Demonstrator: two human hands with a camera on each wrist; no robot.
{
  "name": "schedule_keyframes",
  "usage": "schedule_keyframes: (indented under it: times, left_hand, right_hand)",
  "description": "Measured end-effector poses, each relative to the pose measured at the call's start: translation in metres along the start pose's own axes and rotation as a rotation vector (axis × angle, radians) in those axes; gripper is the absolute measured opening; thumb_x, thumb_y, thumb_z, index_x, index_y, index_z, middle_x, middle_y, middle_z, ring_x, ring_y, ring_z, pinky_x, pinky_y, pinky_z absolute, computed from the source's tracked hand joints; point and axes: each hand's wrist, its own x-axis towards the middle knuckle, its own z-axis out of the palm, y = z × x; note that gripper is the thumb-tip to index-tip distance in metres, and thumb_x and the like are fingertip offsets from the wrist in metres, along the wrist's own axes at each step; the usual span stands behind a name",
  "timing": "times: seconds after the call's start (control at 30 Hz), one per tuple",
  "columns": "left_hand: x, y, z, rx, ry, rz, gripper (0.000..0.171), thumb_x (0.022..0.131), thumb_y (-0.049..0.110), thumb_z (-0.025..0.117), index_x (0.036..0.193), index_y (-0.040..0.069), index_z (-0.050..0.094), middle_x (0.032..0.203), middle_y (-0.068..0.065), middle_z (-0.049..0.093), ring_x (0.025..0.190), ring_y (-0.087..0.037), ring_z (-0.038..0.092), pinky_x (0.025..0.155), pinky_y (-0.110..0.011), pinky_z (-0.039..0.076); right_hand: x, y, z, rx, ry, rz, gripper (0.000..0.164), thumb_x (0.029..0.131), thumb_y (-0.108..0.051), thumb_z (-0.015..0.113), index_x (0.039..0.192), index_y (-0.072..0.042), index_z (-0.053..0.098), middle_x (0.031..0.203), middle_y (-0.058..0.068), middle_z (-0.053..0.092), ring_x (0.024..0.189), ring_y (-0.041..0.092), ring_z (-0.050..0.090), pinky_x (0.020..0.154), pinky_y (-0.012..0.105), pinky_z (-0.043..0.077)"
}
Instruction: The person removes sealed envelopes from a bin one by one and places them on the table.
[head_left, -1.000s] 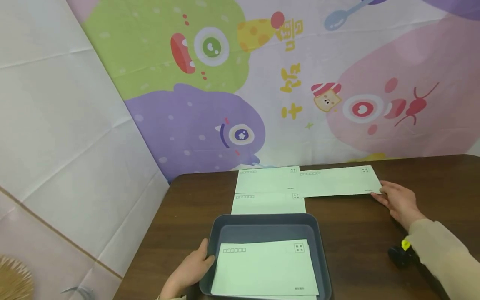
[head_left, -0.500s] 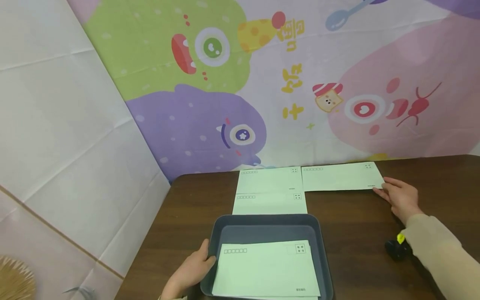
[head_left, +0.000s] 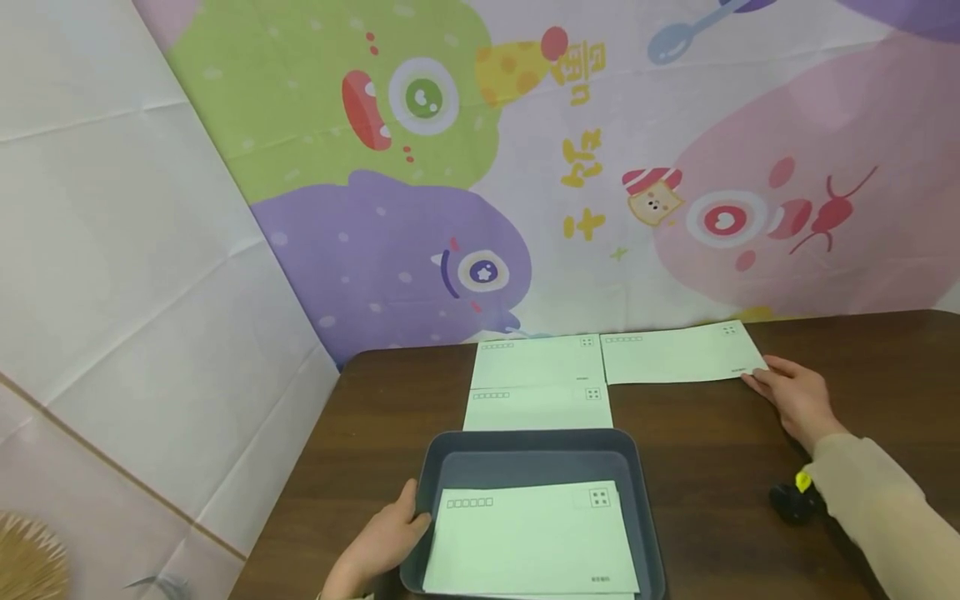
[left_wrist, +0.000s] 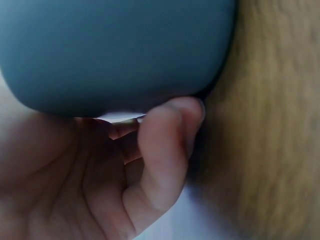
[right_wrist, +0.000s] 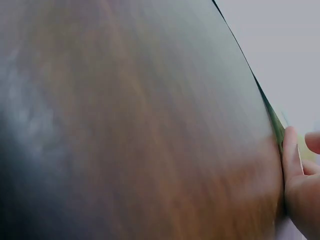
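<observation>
A pale envelope (head_left: 678, 354) on the far side of the table (head_left: 712, 475), pinched at its right end by the right hand (head_left: 797, 402).
It should prove light, thin and easily creased, so a soft pinch near the right edge seems best, keeping the paper flat. Its left end lies just beside two other envelopes (head_left: 536, 364), one nearer than the other. Nearer, the left hand (head_left: 382, 535) grips the left side of a dark tray (head_left: 525, 464) holding an envelope stack (head_left: 528, 542).
</observation>
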Motion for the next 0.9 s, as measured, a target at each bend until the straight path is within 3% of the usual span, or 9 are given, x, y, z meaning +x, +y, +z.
schedule_keyframes:
  times: [0.27, 0.43, 0.63, 0.73, 0.8, 0.83, 0.9]
  left_hand:
    - [0.000, -0.001, 0.001, -0.006, -0.003, -0.003, 0.066, 0.094, 0.023, 0.044, 0.138, -0.015, 0.014, 0.139, -0.034, 0.027, 0.126, -0.045, 0.033, 0.097, -0.058, 0.030]
    - [0.001, -0.001, 0.001, 0.000, -0.001, -0.010, 0.066, 0.094, 0.023, 0.044, 0.139, -0.015, 0.014, 0.139, -0.034, 0.028, 0.126, -0.045, 0.034, 0.097, -0.058, 0.030]
    - [0.001, -0.001, 0.000, 0.010, 0.006, -0.014, 0.066, 0.093, 0.023, 0.044, 0.138, -0.015, 0.015, 0.139, -0.033, 0.029, 0.126, -0.044, 0.034, 0.097, -0.057, 0.031]
    - [0.001, -0.001, 0.000, 0.012, 0.007, -0.006, 0.066, 0.093, 0.023, 0.044, 0.138, -0.015, 0.015, 0.138, -0.034, 0.029, 0.125, -0.044, 0.035, 0.097, -0.057, 0.031]
    - [0.001, -0.001, 0.000, 0.010, 0.006, -0.001, 0.066, 0.093, 0.023, 0.044, 0.138, -0.015, 0.015, 0.138, -0.034, 0.029, 0.125, -0.044, 0.035, 0.097, -0.057, 0.031]
    - [0.001, -0.001, 0.000, 0.009, 0.006, 0.000, 0.066, 0.093, 0.023, 0.044, 0.138, -0.015, 0.015, 0.138, -0.034, 0.029, 0.125, -0.044, 0.034, 0.097, -0.057, 0.031]
    - [0.001, -0.001, 0.000, 0.005, 0.002, -0.002, 0.066, 0.093, 0.023, 0.044, 0.138, -0.015, 0.014, 0.139, -0.033, 0.028, 0.126, -0.044, 0.034, 0.097, -0.057, 0.030]
  right_hand:
    - [-0.004, 0.000, 0.001, -0.037, -0.053, -0.038, 0.067, 0.091, -0.003, 0.046, 0.141, 0.008, 0.002, 0.146, 0.027, -0.013, 0.071, -0.014, 0.056, 0.075, 0.015, 0.049]
    - [-0.007, 0.000, 0.003, -0.052, -0.031, -0.053, 0.066, 0.092, -0.006, 0.044, 0.142, 0.007, 0.002, 0.147, 0.024, -0.014, 0.076, -0.016, 0.054, 0.079, 0.014, 0.047]
    - [-0.010, 0.000, 0.008, -0.148, 0.002, -0.055, 0.061, 0.093, -0.012, 0.041, 0.142, 0.007, 0.009, 0.149, 0.021, -0.009, 0.083, -0.018, 0.050, 0.075, 0.005, 0.043]
    - [-0.012, 0.000, 0.010, -0.238, 0.018, -0.062, 0.059, 0.094, -0.016, 0.039, 0.142, 0.005, 0.012, 0.150, 0.018, -0.008, 0.115, -0.001, 0.048, 0.078, 0.003, 0.040]
    - [-0.013, -0.001, 0.010, -0.318, 0.019, -0.077, 0.058, 0.095, -0.018, 0.037, 0.142, 0.004, 0.013, 0.150, 0.017, -0.009, 0.134, 0.016, 0.027, 0.083, 0.005, 0.039]
    - [-0.014, -0.001, 0.011, -0.356, 0.021, -0.082, 0.057, 0.095, -0.019, 0.036, 0.143, 0.003, 0.014, 0.150, 0.016, -0.010, 0.138, 0.023, 0.014, 0.085, 0.006, 0.038]
    - [-0.015, -0.001, 0.011, -0.406, 0.021, -0.096, 0.056, 0.096, -0.019, 0.034, 0.143, 0.002, 0.013, 0.150, 0.017, -0.010, 0.137, 0.033, 0.003, 0.086, 0.006, 0.038]
